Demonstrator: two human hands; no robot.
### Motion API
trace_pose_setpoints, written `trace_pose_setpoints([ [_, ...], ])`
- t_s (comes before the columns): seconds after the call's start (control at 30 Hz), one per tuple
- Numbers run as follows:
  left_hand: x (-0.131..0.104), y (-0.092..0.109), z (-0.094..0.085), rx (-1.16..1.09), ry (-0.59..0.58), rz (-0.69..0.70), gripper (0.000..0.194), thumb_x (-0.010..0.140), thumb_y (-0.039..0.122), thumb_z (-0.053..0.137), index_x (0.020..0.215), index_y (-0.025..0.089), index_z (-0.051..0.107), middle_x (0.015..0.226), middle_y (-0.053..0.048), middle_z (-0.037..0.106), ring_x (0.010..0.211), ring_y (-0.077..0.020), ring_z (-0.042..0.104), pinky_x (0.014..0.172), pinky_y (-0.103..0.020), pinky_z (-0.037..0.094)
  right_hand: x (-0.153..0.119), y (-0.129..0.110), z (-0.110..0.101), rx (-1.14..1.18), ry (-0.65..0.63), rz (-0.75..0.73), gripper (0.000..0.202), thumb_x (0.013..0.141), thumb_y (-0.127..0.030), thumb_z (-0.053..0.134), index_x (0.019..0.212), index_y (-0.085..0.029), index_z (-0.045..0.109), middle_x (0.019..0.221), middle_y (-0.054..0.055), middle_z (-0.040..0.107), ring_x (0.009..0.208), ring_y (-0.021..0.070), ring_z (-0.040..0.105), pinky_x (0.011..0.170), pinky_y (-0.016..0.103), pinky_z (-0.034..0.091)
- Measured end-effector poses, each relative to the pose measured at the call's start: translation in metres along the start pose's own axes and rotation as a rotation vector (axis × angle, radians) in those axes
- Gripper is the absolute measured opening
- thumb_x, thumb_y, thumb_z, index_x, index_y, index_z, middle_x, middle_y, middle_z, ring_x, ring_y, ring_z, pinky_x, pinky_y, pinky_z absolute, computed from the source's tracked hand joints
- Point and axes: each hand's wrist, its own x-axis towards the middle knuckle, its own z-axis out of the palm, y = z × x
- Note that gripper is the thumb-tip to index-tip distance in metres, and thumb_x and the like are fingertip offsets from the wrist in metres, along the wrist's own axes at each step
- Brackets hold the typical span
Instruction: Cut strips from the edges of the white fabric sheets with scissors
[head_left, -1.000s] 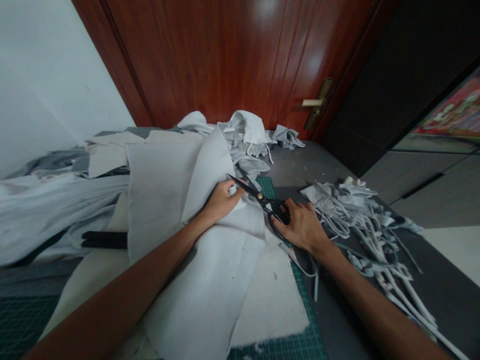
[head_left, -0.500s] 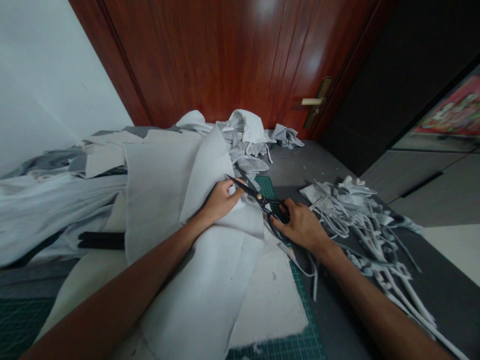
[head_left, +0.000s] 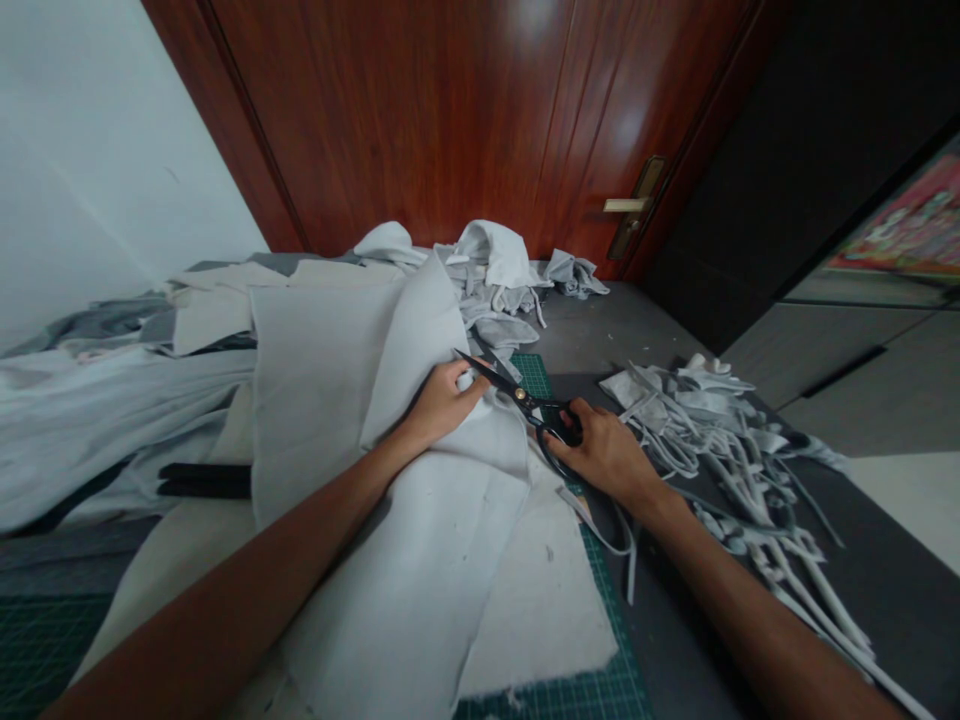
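Black-handled scissors (head_left: 520, 394) are in my right hand (head_left: 604, 447), its fingers through the loops. Their blades stand apart, pointing up and to the left, with fabric near them. My left hand (head_left: 442, 405) pinches the edge of a large pale grey fabric (head_left: 420, 540) right beside the blade tips. This fabric is folded over itself and drapes down toward me. Beneath it lies a cream cloth piece (head_left: 540, 600) with a frayed lower edge. Whether the blades touch the fabric is hard to make out.
A green cutting mat (head_left: 592, 697) shows under the cloth. Cut strips and scraps (head_left: 697, 420) are heaped at the right. More scraps (head_left: 491, 260) lie at the back before a wooden door (head_left: 420, 120). Folded fabric (head_left: 112, 420) and black bars (head_left: 205, 480) are at the left.
Almost nothing differs. The whole view has shifted very slightly, while both hands, the scissors and the fabric keep the same arrangement.
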Motion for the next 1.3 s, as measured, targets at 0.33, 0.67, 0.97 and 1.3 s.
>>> trace_pose_setpoints([
  [0.33,0.001,-0.005,0.001,0.015,-0.003,0.007,0.023,0.084,0.030,0.063,0.095,0.015,0.078,0.103,-0.005,0.080,0.100,-0.0252,0.072,0.095,-0.034,0.055,-0.001,-0.002,0.000,-0.063,0.024,-0.013,0.029,0.092,-0.051,0.055,0.088,-0.022,0.053,0.079,0.006,0.071,0.080,0.0272,0.070,0.079,0.037,0.040],
  [0.67,0.001,-0.004,0.001,0.000,-0.001,0.002,0.023,0.085,0.032,0.066,0.095,0.015,0.077,0.104,-0.006,0.080,0.103,-0.0255,0.071,0.099,-0.034,0.053,-0.002,-0.004,0.003,-0.074,0.063,-0.043,0.033,0.091,-0.054,0.054,0.087,-0.022,0.050,0.082,0.007,0.071,0.086,0.0303,0.070,0.085,0.041,0.039],
  [0.97,0.000,-0.003,0.000,0.033,-0.007,-0.014,0.024,0.085,0.030,0.063,0.095,0.014,0.077,0.096,-0.005,0.079,0.091,-0.0233,0.070,0.085,-0.031,0.055,0.003,0.005,0.002,0.017,0.030,-0.036,0.029,0.090,-0.051,0.057,0.083,-0.024,0.050,0.076,0.005,0.069,0.069,0.0237,0.067,0.066,0.034,0.038],
  [1.3,0.000,0.000,-0.001,0.057,-0.010,-0.017,0.022,0.084,0.030,0.062,0.086,0.014,0.076,0.091,-0.003,0.078,0.085,-0.0207,0.068,0.080,-0.028,0.055,0.002,0.002,0.001,-0.019,0.048,-0.015,0.028,0.090,-0.050,0.057,0.081,-0.024,0.051,0.079,0.005,0.072,0.079,0.0264,0.071,0.080,0.037,0.041],
])
